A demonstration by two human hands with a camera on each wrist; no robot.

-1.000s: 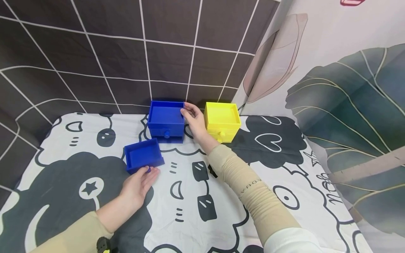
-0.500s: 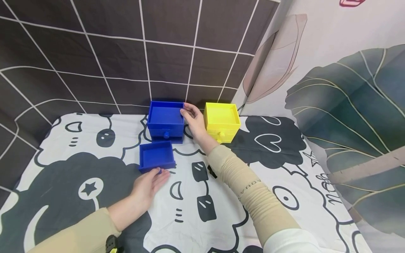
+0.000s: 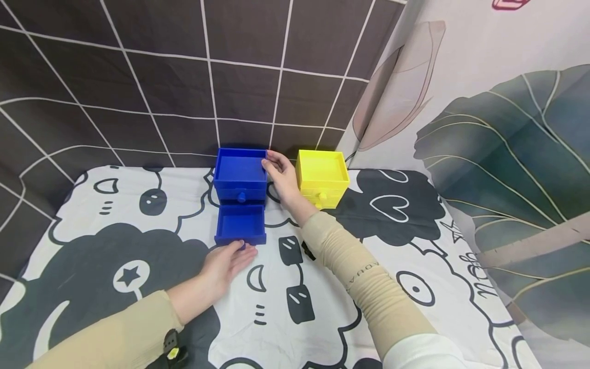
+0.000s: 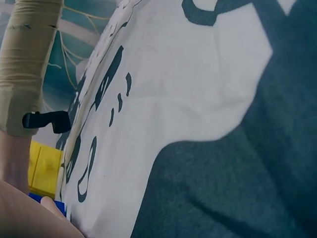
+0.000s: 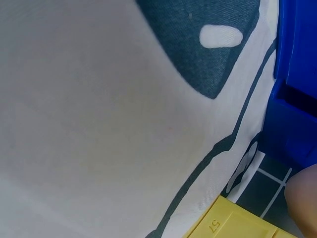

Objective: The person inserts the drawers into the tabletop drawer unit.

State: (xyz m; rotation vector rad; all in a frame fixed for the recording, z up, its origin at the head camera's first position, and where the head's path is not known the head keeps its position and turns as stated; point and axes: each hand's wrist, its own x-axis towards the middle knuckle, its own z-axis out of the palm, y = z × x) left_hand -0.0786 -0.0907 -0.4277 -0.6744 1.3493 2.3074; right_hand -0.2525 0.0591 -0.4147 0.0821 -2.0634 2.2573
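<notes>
In the head view a small blue drawer cabinet [image 3: 240, 169] stands near the back wall, with an upper drawer and its round knob in place. Directly before its lower slot lies a loose blue drawer [image 3: 239, 224], lined up with the slot and with nothing inside. My left hand [image 3: 222, 266] pinches the knob at the drawer's front, thumb on top. At the cabinet's top right edge, my right hand [image 3: 284, 179] holds the side wall between thumb and fingers. The right wrist view shows the drawer [image 5: 302, 44] at the cabinet's [image 5: 287, 129] front; whether its back edge is inside the slot is hard to tell.
A yellow drawer cabinet [image 3: 323, 169] stands just right of my right hand. Beneath everything spreads a black-and-white cartoon cloth [image 3: 276, 338]. A dark gridded curtain [image 3: 161, 87] rises behind, and a leaf-patterned curtain [image 3: 507, 154] hangs at the right.
My left hand has moved the loose blue drawer rightward and straightened it, from the cabinet's lower left to directly before the lower slot. My right hand has stayed on the cabinet.
</notes>
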